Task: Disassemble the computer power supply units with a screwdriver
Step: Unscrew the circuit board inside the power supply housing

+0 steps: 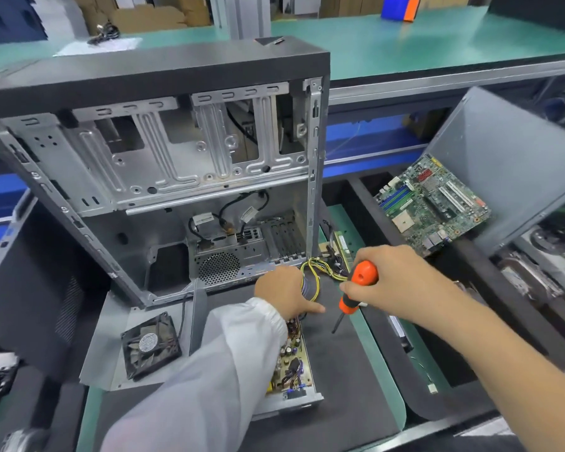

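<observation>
1. At a green-matted workbench, the person's right hand (392, 279) curls round the orange handle of a screwdriver (356, 293), thumb and fingers closed on the grip, the dark shaft angled down and to the left with its tip just above the black foam pad (333, 370).

2. The left hand (282, 293), emerging from a white, thin-fabric sleeve (209, 370), reaches over the far end of the opened power supply unit (294, 370); its thumb points right, and the fingers appear to curl into the bundle of yellow and black wires (317, 272), though the back of the hand hides the grip itself.

3. The power supply unit lies on the foam pad directly before the person, its lid off, showing a tan circuit board crowded with capacitors and coils inside a shallow grey metal tray.

4. Beside it on the left, a square black cooling fan (150, 345) with a round white hub label rests on a flat grey sheet-metal panel (108, 337).

5. Behind stands a gutted computer case (150, 151), bare stamped steel with ribbed drive bays and a honeycomb vent.

6. To the right, a green motherboard (434, 203) leans against a tilted grey panel (509, 158).
</observation>
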